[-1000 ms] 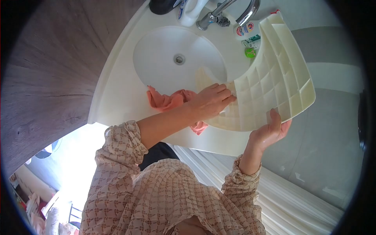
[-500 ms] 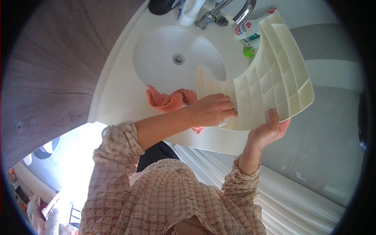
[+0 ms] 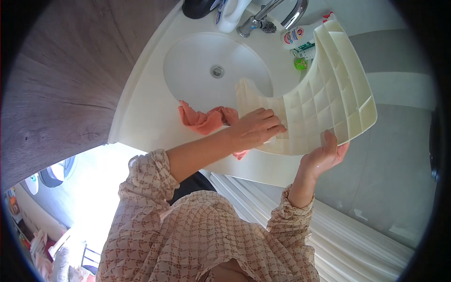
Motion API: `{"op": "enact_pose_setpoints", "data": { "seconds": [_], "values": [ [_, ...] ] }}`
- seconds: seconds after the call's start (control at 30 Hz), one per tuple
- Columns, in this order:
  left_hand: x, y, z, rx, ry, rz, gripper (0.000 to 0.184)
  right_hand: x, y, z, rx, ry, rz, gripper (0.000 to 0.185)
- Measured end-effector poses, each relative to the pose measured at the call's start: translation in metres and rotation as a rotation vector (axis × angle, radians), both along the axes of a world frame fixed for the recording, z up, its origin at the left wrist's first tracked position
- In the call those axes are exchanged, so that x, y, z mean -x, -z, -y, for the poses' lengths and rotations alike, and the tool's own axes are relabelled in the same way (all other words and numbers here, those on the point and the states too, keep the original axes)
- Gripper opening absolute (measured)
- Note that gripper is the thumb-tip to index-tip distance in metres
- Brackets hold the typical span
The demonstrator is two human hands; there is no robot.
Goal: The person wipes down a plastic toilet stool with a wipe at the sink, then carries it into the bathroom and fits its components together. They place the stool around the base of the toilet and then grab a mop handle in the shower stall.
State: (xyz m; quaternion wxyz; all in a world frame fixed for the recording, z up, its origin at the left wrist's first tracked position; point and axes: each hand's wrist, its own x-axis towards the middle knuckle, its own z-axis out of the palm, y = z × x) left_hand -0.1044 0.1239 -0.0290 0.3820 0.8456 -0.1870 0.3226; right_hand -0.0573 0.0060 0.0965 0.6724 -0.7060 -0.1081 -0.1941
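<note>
A curved cream plastic panel (image 3: 324, 101) with a grid of raised ribs is tilted over the right side of the washbasin counter. My right hand (image 3: 325, 157) grips its lower right edge, thumb on the ribbed face and fingers behind. Against the panel's lower left part presses my left hand (image 3: 258, 128), its fingers curled; a bit of white shows beneath them, too hidden to name. A crumpled coral cloth (image 3: 204, 121) lies at the basin's front rim, partly behind my left forearm.
The white oval basin (image 3: 197, 61) has a chrome faucet (image 3: 256, 21) behind it. A white bottle (image 3: 230, 16) and a dark container (image 3: 197, 7) stand back left. A labelled spray bottle (image 3: 295, 35) and a green item (image 3: 300, 63) sit behind the panel.
My left fingers have shifted slightly up on the panel, and less of the white bit shows. My right hand keeps its hold on the edge. The view has moved slightly.
</note>
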Motion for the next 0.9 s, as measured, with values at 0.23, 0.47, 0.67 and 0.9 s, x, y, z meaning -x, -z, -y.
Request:
{"op": "enact_pose_setpoints", "data": {
  "seconds": [0.23, 0.47, 0.67, 0.9],
  "values": [
    [0.01, 0.023, 0.027, 0.821, 0.151, -0.335, 0.051, -0.011, 0.001, 0.01, -0.013, 0.076, -0.053, 0.03],
    [0.011, 0.036, 0.012, 1.011, -0.057, -0.355, 0.053, -0.009, -0.005, 0.007, 0.031, 0.125, -0.068, 0.032],
    [-0.007, 0.03, 0.033, 0.64, -0.097, -0.116, 0.044, -0.011, -0.003, 0.006, 0.022, 0.097, -0.079, 0.037],
    [-0.018, 0.044, -0.026, 0.239, -0.16, 0.06, 0.045, -0.005, 0.005, 0.018, 0.044, 0.104, -0.036, 0.034]
  ]
}}
